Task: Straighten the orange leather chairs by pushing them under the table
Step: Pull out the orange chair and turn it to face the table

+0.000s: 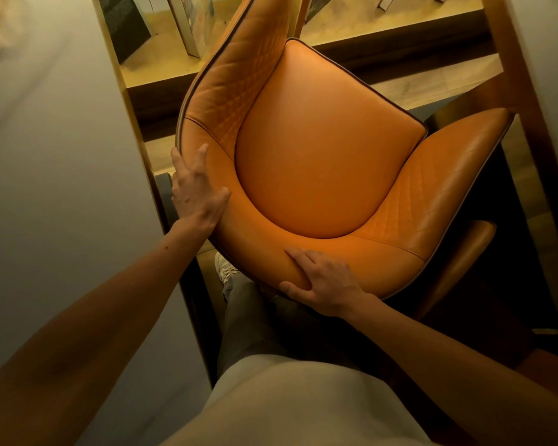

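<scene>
An orange leather chair with a rounded seat cushion and quilted curved back fills the middle of the view, seen from above. My left hand grips the chair's back rim on its left side, thumb on the inner face. My right hand grips the back rim nearest me, fingers curled over the edge. Part of a second orange leather chair shows below and to the right. I cannot tell which surface is the table.
A lit wooden shelf with upright books lies beyond the chair. A pale flat surface with a golden edge runs along the left. My leg and white shoe stand right behind the chair. Dark floor lies to the right.
</scene>
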